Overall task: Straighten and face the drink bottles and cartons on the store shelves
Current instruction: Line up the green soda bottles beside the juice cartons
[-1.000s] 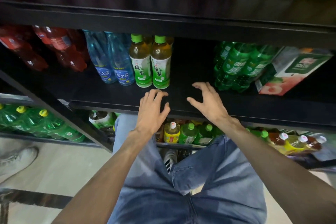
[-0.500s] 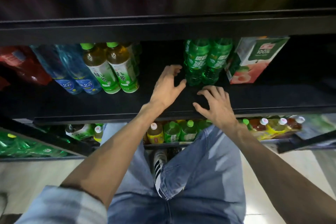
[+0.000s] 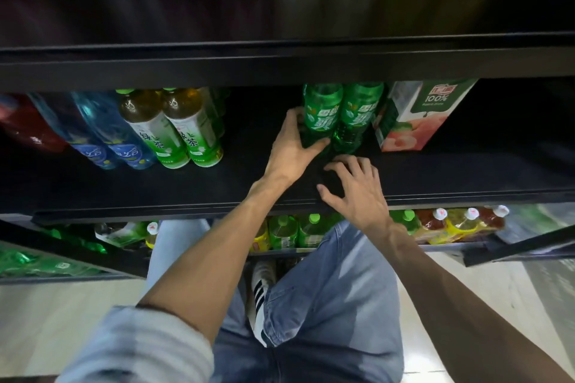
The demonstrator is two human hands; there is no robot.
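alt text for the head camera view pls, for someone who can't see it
A person's left hand grips the left green soda bottle of a pair on a dark middle shelf, while the right hand hovers open just in front. A peach juice carton stands to the right; green tea bottles to the left.

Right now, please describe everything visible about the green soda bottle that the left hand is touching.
The green soda bottle looks like translucent green plastic with a green and white label. It stands on the middle shelf, set back from the edge, close beside a matching bottle. Its cap is hidden by the shelf above. The left hand grips its lower body.
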